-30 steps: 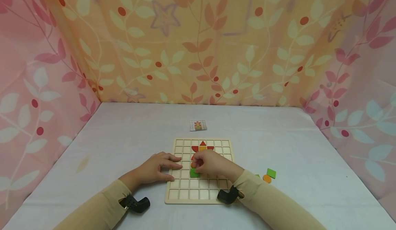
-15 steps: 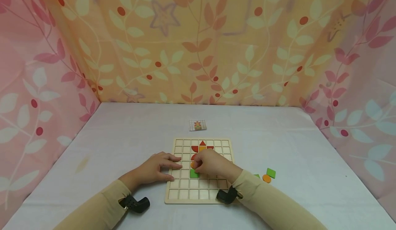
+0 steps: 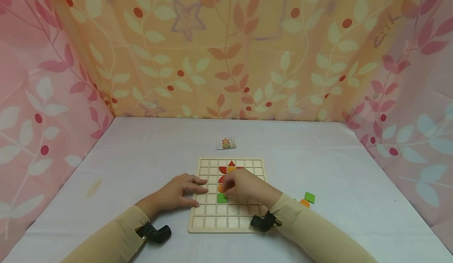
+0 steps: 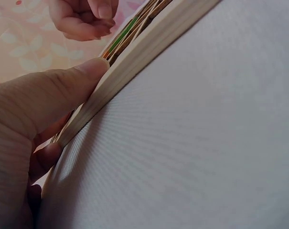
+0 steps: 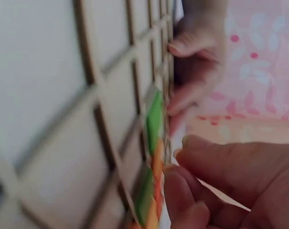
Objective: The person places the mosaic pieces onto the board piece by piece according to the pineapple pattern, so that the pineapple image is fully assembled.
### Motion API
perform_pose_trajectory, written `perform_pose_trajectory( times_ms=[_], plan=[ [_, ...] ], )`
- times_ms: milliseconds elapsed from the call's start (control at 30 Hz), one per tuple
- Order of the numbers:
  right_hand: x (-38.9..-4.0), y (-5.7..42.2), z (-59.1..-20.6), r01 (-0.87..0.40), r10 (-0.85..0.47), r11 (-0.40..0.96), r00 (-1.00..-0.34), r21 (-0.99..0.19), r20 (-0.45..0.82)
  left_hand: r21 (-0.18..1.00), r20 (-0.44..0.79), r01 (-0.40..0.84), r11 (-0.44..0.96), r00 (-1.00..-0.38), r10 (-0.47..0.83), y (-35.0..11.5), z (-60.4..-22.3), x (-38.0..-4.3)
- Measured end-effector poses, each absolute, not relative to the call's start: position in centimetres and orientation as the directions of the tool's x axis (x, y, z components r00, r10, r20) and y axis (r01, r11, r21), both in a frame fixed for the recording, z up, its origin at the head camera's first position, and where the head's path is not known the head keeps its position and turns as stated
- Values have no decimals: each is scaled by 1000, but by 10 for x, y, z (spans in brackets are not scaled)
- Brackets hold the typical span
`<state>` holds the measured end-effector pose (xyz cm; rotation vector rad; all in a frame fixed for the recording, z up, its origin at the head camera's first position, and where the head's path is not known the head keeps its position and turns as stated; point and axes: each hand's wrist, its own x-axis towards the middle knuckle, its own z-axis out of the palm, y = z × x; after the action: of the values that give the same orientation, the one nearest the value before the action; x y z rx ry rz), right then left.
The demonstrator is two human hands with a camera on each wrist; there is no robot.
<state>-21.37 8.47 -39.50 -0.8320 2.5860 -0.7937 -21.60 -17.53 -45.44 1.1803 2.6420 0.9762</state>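
Note:
A pale wooden grid board [image 3: 216, 221] lies before me with coloured pieces set in its cells. My left hand [image 3: 178, 192] rests at the board's left edge, fingers extended over it and thumb [image 4: 89, 71] against the rim. Over the middle cells is my right hand [image 3: 245, 184], its thumb and forefinger curled close together, with no piece visible between them. Just left of those fingertips sit a green square [image 3: 221, 198] and an orange piece [image 3: 220, 188]. The right wrist view shows another green piece [image 5: 144, 195] in a cell near the fingers, hidden in the head view.
Higher on the board are a red triangle [image 3: 231, 163], a yellow square [image 3: 231, 170] and red curved pieces [image 3: 222, 170]. A small pattern card [image 3: 225, 143] lies beyond the board. A loose green tile [image 3: 310, 197] and an orange disc [image 3: 304, 203] lie right of it, partly behind the sleeve.
My right hand has shifted slightly right, and its sleeve now covers more of the loose pieces. The left hand and the board have stayed in place.

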Motion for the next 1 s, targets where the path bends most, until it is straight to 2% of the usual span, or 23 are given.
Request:
perform_pose_trajectory(
  times_ms=[233,800,1000],
  plan=[
    [-220,115,-383,-452,-631,652,-769,-609,-104,592,155,623,511,-710,687,-175,-455,-215],
    [-223,216,-385,-295,-497,736,-847,-610,-190,580,135,616,533,-718,682,-175,-455,-214],
    [-216,243,-389,-198,-414,763,-880,-615,-231,574,137,620,536,-718,683,-174,-454,-214]
  ],
)
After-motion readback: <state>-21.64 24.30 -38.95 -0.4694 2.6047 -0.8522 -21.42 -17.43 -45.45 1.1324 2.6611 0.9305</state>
